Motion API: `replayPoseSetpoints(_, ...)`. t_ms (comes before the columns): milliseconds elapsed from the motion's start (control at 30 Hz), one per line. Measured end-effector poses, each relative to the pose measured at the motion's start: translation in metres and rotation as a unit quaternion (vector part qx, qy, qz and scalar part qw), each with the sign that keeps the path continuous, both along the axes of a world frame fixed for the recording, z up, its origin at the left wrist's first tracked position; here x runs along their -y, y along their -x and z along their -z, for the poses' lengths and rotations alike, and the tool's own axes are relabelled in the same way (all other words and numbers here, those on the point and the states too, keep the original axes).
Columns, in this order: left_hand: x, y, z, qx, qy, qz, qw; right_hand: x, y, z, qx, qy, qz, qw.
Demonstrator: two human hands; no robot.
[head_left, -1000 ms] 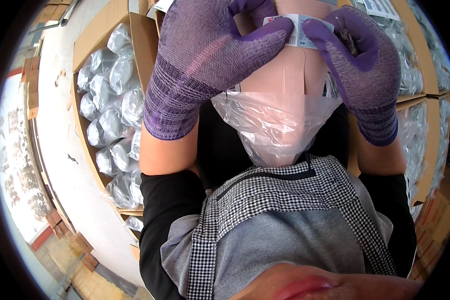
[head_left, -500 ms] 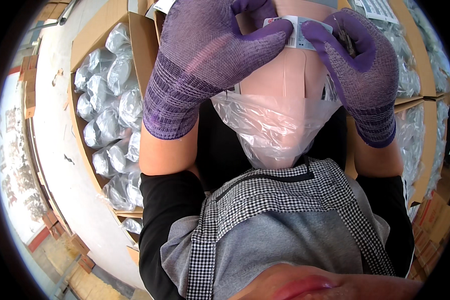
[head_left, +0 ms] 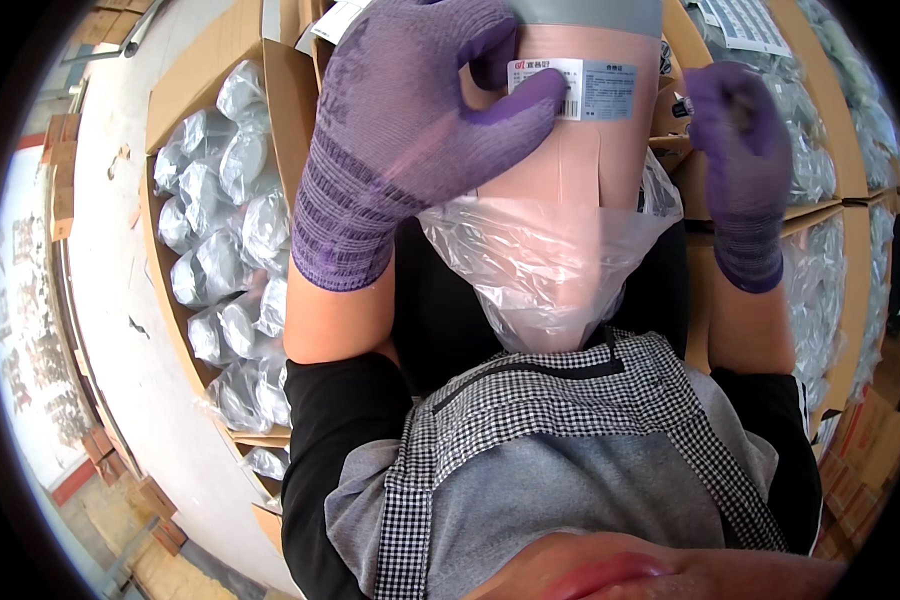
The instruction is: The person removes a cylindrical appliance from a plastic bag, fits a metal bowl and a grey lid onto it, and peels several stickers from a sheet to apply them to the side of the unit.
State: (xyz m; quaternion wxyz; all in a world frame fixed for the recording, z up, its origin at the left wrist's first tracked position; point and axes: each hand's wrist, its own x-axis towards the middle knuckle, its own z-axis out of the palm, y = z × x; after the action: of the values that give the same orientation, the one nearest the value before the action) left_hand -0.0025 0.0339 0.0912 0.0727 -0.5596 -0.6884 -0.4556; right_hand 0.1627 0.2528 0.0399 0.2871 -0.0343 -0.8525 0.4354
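Observation:
A pink, rounded vessel with a grey band point(head_left: 590, 12) at its far end stands tilted in front of me; its pink wall point(head_left: 625, 150) carries a white and blue label point(head_left: 610, 90). A clear plastic bag point(head_left: 560, 250) covers its near part. My left hand point(head_left: 430, 110), in a purple glove, grips the vessel's left side, with the thumb pressed on the label. My right hand point(head_left: 740, 130), gloved alike and blurred by motion, is closed just right of the vessel, apart from it. A small dark metal tool point(head_left: 681, 107) pokes out of it, its kind unclear.
On the left, an open cardboard box point(head_left: 280, 130) holds several grey, plastic-wrapped items point(head_left: 210, 250). More boxes point(head_left: 830, 210) with wrapped items stand on the right, with a printed sheet point(head_left: 750, 25) on top. Another paper point(head_left: 338, 20) lies at the upper left.
My right hand has let go of the label's right end and moved right, away from the vessel. The label now lies flat on the wall. My left thumb has shifted slightly down and left.

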Motion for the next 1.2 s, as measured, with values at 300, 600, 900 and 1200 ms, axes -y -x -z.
replayPoseSetpoints(300, -0.001, -0.002, 0.004, 0.170, -0.085, 0.071, 0.979, 0.010, 0.027, -0.014, -0.037, 0.619, -0.335, 0.710)
replayPoseSetpoints(600, -0.004, 0.028, 0.033, 0.393, -0.194, 0.223, 0.871, 0.041, 0.008, -0.061, -0.032, -0.421, -0.179, 0.889)
replayPoseSetpoints(900, 0.001, 0.029, 0.036, 0.389, -0.188, 0.221, 0.874, 0.045, 0.016, -0.062, -0.027, -0.450, -0.204, 0.869)
replayPoseSetpoints(1200, 0.013, 0.008, 0.022, 0.155, -0.046, 0.019, 0.987, 0.022, 0.002, -0.048, -0.116, -0.341, -0.105, 0.927)
